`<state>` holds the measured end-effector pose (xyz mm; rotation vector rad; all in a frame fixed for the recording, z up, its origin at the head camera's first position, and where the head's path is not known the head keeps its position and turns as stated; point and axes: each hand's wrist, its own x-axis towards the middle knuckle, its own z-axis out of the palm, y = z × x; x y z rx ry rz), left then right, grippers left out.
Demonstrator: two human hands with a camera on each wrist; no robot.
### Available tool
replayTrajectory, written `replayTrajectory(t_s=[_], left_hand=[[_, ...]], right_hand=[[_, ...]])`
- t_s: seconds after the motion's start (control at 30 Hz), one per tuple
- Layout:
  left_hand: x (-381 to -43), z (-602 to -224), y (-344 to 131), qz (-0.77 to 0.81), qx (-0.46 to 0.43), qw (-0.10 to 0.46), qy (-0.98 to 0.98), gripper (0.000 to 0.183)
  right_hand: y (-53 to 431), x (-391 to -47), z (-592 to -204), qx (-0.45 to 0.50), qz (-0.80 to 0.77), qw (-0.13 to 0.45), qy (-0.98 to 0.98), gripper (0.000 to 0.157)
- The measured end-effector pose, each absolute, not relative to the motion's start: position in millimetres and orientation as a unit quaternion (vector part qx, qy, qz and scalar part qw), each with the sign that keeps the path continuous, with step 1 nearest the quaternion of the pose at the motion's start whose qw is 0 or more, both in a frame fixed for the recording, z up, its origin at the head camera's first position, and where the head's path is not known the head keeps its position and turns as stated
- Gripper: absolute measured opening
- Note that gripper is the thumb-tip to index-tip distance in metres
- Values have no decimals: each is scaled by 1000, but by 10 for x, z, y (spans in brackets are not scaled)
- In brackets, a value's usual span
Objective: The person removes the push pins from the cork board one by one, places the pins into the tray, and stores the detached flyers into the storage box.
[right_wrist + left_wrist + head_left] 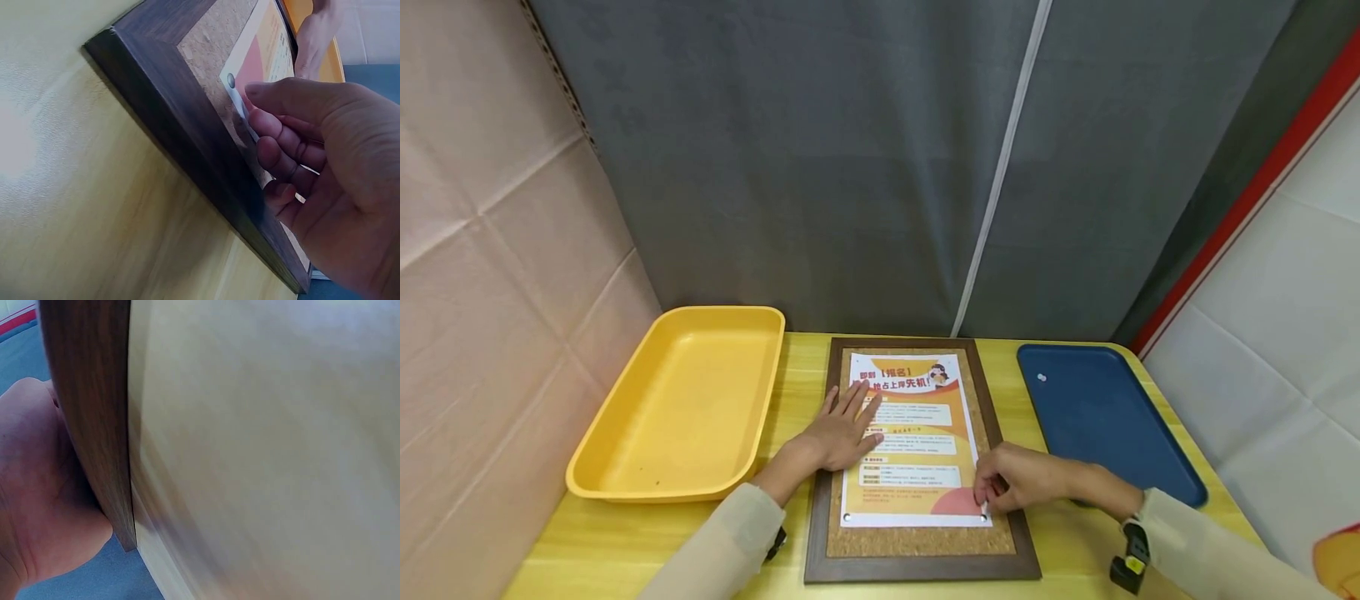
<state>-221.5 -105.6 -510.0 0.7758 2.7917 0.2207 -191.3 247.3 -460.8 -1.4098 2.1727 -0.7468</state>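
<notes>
A printed orange-and-white poster [917,417] lies on a cork board [917,546] with a dark wooden frame [925,570]. My left hand [844,433] rests on the poster's left side, fingers spread; in the left wrist view its heel is at the frame's edge. At the lower right corner my right hand [1018,477] has curled fingers, and thumb and index finger pinch the poster's edge. Just beside the fingertips, a silver push pin [231,80] sits in that corner. Another push pin [847,517] is in the lower left corner.
A yellow tray [673,492] stands left of the board. To its right lies a blue tray [1105,417] holding small whitish pins [1041,377]. A grey curtain [820,167] hangs behind the wooden table [685,533].
</notes>
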Motion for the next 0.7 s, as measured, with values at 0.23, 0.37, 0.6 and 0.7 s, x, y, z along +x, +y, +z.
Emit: replayTrajectory(t_s=[0.23,0.37,0.6,0.7], left_hand=[[-2225,-5103,-1050,67,260,117,956,77],[-2190,-5035,-1039,55,261,119,956,76],[-2149,-4970,-1032,44,263,114,957,75],[-2146,-4961,-1032,39,263,111,957,75]], right_hand=[[2484,-1869,-4671,-523,-274,210,779,13],[2480,-1841,-4716,-518,-274,203,785,14],[2471,-1825,-4740,-516,-273,200,787,11],[2469,-1824,-4739,-514,-272,200,789,10]])
